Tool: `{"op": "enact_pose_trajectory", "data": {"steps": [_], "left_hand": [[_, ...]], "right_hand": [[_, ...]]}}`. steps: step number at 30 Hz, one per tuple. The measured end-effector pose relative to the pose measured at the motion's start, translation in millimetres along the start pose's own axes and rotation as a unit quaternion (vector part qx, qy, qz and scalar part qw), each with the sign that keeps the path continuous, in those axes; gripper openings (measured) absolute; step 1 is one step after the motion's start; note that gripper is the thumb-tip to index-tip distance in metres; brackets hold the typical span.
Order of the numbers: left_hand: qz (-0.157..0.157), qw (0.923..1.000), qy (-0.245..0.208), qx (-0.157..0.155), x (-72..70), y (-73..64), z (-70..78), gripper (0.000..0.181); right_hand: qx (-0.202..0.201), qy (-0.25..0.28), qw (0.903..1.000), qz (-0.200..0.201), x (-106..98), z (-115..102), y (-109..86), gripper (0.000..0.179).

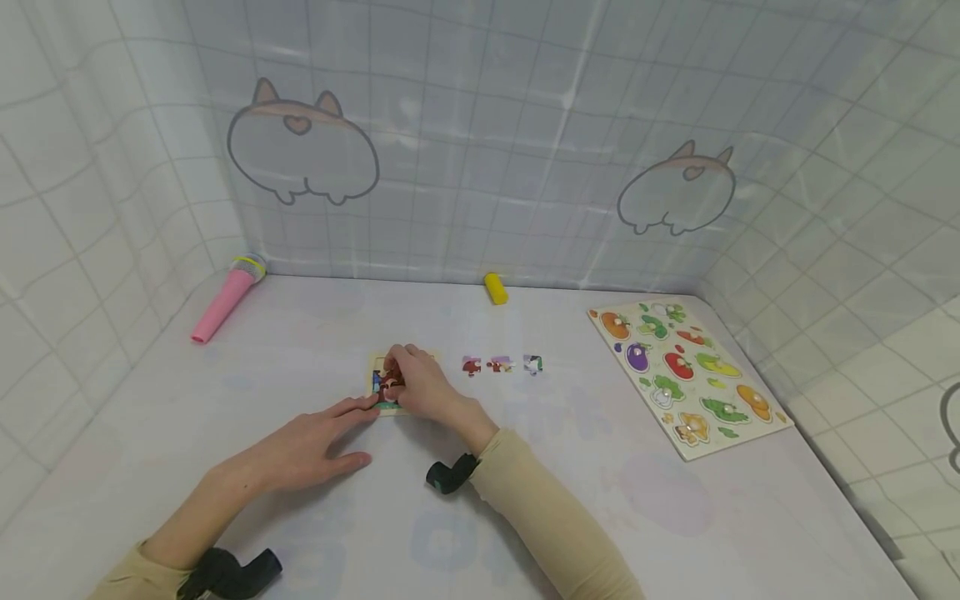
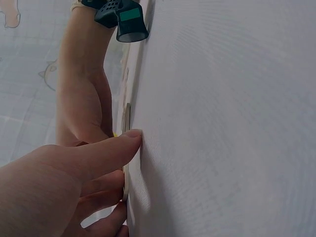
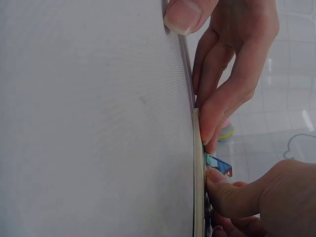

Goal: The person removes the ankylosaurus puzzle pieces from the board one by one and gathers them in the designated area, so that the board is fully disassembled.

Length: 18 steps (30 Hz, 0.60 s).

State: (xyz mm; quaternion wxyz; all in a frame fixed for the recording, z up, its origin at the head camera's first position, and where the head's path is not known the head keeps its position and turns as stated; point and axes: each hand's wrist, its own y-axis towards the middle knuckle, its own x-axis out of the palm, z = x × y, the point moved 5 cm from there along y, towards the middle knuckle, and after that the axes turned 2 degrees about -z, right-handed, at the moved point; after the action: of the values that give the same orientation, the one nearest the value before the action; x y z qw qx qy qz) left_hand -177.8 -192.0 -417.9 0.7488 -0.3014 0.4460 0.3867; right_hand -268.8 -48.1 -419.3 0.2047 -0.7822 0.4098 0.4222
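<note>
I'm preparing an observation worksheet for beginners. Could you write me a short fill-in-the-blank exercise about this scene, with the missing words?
1. The microphone has a ____ handle.
2. Exactly ____ loose puzzle pieces lie in a row beside the small puzzle board.
3. The hand nearer that row is the person's ____ one.
4. On the vegetable board, the eggplant is ____.

Missing words: pink; three; right; purple.
</note>
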Motion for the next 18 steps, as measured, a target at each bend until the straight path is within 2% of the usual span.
{"op": "enact_pose_trajectory", "data": {"steps": [7,14,18], "left_hand": [[-0.001,1.0000,0.001,-0.003,0.7,1.2,0.9,0.065],[-0.002,1.0000,0.001,-0.001,0.3,0.5,2.7,0.066],[-0.004,1.0000,0.004,-0.002,-1.4,-0.2,3.0,0.067]], "right_hand": [[0.007,0.047,0.9988,0.007,-2.0,1.5,-0.7,0.024],[0.007,0.055,0.9981,0.026,-5.3,3.5,-1.5,0.021],[0.004,0.042,0.9983,0.039,-5.5,2.7,-1.3,0.022]]}}
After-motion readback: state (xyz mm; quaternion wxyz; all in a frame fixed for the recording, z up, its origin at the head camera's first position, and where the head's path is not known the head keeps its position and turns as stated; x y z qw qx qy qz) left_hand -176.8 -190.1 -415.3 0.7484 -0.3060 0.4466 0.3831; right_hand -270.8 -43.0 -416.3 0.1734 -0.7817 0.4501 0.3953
